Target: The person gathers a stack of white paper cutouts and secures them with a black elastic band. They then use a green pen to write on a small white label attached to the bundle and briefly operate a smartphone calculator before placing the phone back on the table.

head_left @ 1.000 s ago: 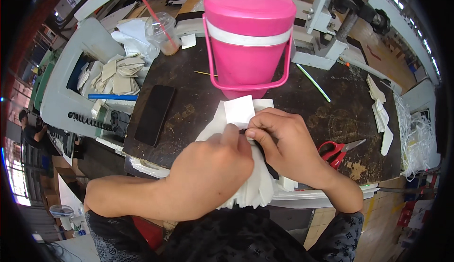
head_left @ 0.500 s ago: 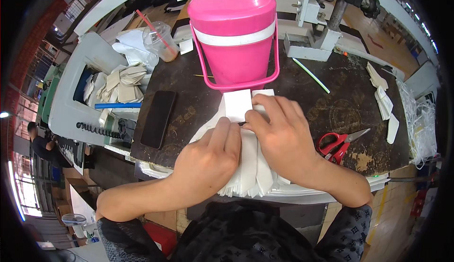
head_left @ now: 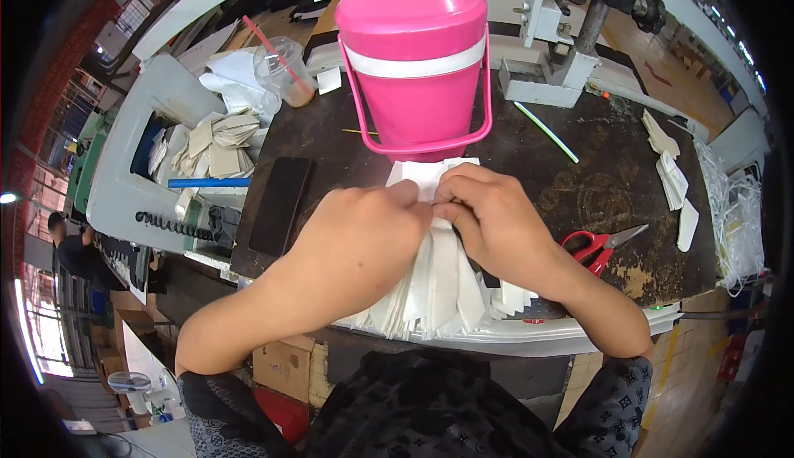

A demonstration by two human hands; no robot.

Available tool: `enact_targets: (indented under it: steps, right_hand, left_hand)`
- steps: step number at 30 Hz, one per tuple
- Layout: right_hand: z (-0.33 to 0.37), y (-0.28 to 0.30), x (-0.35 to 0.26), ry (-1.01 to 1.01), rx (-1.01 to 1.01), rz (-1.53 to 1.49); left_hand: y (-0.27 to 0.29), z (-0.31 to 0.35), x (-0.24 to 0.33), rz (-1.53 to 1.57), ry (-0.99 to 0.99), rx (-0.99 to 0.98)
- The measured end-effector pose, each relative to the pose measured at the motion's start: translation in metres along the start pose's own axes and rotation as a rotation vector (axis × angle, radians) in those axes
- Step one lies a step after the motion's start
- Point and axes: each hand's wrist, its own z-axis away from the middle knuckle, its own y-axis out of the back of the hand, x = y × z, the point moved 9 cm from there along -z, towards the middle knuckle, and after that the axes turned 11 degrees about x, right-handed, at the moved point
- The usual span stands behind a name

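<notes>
A fanned bundle of white strips (head_left: 434, 284), cloth or paper, lies at the table's front edge, its loose ends spread toward me. My left hand (head_left: 360, 239) is closed on the bundle's upper part from the left, fingers curled. Opposite it, my right hand (head_left: 500, 218) pinches the same strips, thumb and index finger meeting the left fingertips. Whatever is between the fingertips is hidden. Right behind both hands stands a pink lidded bucket (head_left: 418, 107) with a white band and its handle down. Red-handled scissors (head_left: 589, 251) lie beside my right forearm.
A black phone (head_left: 279, 206) lies left of my hands. Past it are a bin of off-white pieces (head_left: 213, 148), a blue tube (head_left: 208, 183) and a plastic cup with straw (head_left: 285, 73). To the right are a green-white stick (head_left: 546, 131), more white pieces (head_left: 674, 181) and clear plastic (head_left: 732, 218).
My left hand has moved up and right, meeting the right fingertips. The white strips' lower ends have fanned wider, and the square white piece on top is now partly covered.
</notes>
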Motion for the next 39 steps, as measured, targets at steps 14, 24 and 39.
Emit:
enact_targets:
  steps: [14, 24, 39]
  right_hand:
    - [-0.003, 0.011, 0.001, 0.048, 0.096, 0.027]
    - [-0.004, 0.006, 0.017, -0.201, -0.022, -0.108]
    - [-0.007, 0.009, 0.013, -0.033, 0.070, -0.052]
  left_hand:
    - [-0.005, 0.009, 0.027, -0.279, -0.144, 0.194]
    - [-0.004, 0.003, -0.002, 0.056, -0.006, 0.136]
    - [-0.008, -0.003, 0.017, -0.120, -0.077, 0.179]
